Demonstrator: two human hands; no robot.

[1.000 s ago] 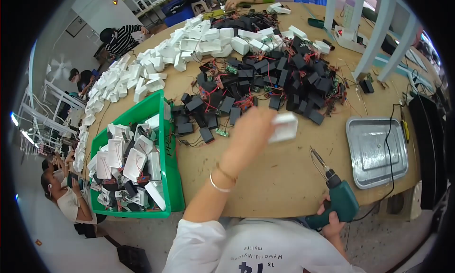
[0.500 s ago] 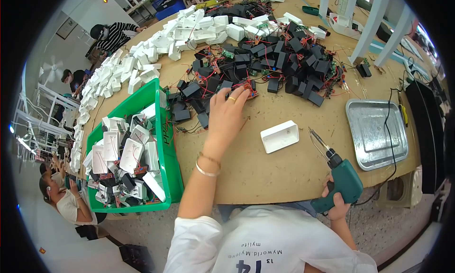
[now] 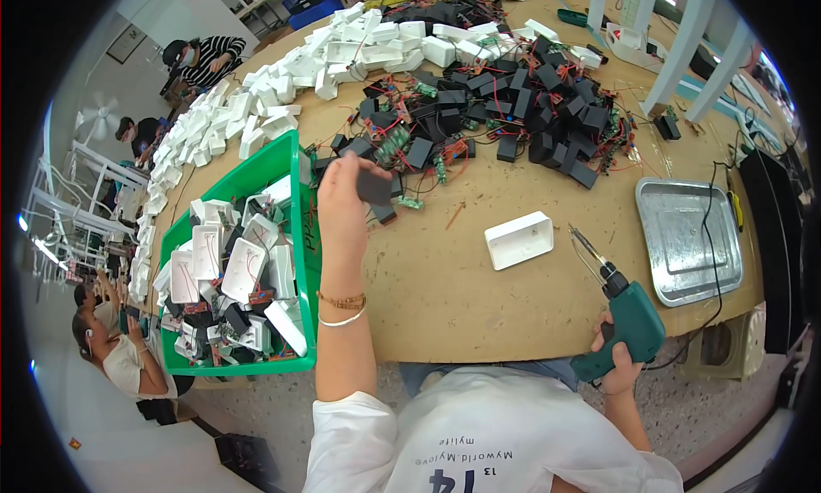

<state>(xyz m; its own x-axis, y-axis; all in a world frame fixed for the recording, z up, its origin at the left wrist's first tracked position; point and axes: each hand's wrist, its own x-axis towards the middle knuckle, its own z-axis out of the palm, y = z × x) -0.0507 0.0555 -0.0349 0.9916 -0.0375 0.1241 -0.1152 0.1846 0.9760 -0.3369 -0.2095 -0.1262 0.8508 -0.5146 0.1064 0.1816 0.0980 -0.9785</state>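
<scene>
My left hand (image 3: pixel 342 206) is closed on a small black plastic box (image 3: pixel 375 188), lifted at the near left edge of the heap of black boxes and wired circuit boards (image 3: pixel 513 108). A few wires and a green board (image 3: pixel 410 203) lie just beyond it. My right hand (image 3: pixel 617 369) grips a green soldering gun (image 3: pixel 634 322) by its handle, metal tip pointing up and away over the table edge. Between the hands, a white open plastic case (image 3: pixel 520 241) lies on the table, its hollow side facing me.
A green bin (image 3: pixel 310 322) of white cases and boards stands at the left. White cases (image 3: pixel 342 57) are piled behind it. A metal tray (image 3: pixel 689 271) crossed by a black cord lies at the right. White posts (image 3: pixel 671 57) rise at far right. Several people sit farther off.
My left hand has drawn back leftward from the heap and now has a black box in its fingers. The right hand keeps holding the soldering gun. The whole view has shifted slightly.
</scene>
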